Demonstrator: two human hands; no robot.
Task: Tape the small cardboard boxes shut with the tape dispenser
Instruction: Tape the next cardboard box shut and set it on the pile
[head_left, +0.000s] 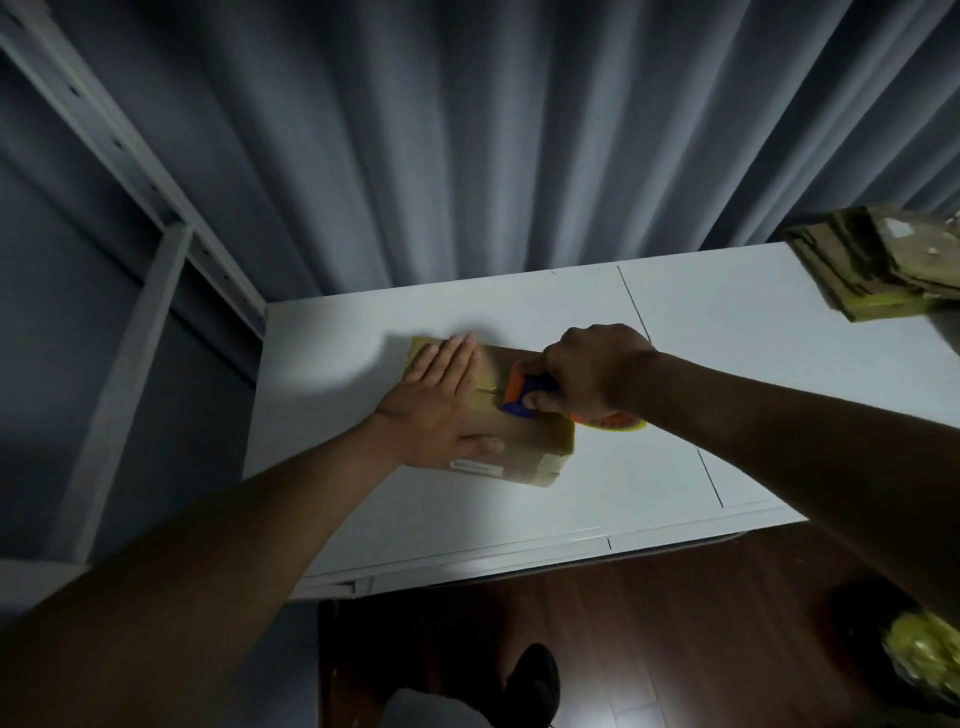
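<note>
A small brown cardboard box (540, 447) lies closed on the white table (727, 338), near its middle. My left hand (441, 405) lies flat on the box's left half with straight fingers, pressing the flaps down. My right hand (592, 371) grips the handle of the orange and blue tape dispenser (522, 395), whose front end rests on the box top along the centre seam. A yellowish tape roll (618, 423) shows under my right wrist. A white label sits on the box's front side.
A stack of flattened cardboard boxes (883, 265) sits at the table's far right corner. Grey curtains hang behind the table. A metal shelf frame (130, 291) stands at the left. A bag with yellow contents (924, 654) lies on the wooden floor at lower right.
</note>
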